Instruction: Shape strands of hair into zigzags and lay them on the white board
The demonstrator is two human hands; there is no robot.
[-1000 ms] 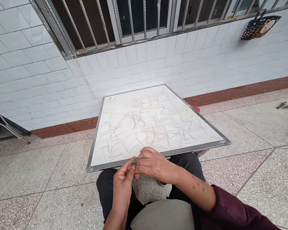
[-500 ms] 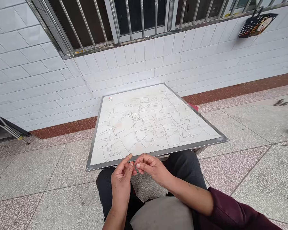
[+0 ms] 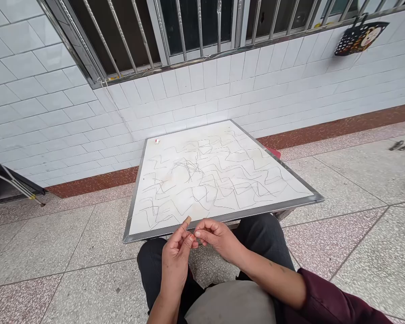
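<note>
My left hand (image 3: 177, 256) and my right hand (image 3: 218, 238) meet fingertip to fingertip at the near edge of a white table (image 3: 185, 198) with a grey metal rim. Both hands pinch with thumb and fingers; what lies between the fingertips is too small to make out. A tan wrap covers the tip of my left index finger, which points up. Many thin dark bent strands (image 3: 236, 191) are spread over the tabletop, with a tangled cluster (image 3: 189, 168) of them left of the middle.
A small white and red item (image 3: 157, 141) lies at the table's far left corner. Behind stands a tiled wall (image 3: 175, 108) with a barred window. A dotted bag (image 3: 361, 38) hangs at the upper right. My knees are under the table's near edge.
Both hands have shifted slightly to the right, still together. The view has moved a little. The table's strands look unchanged.
</note>
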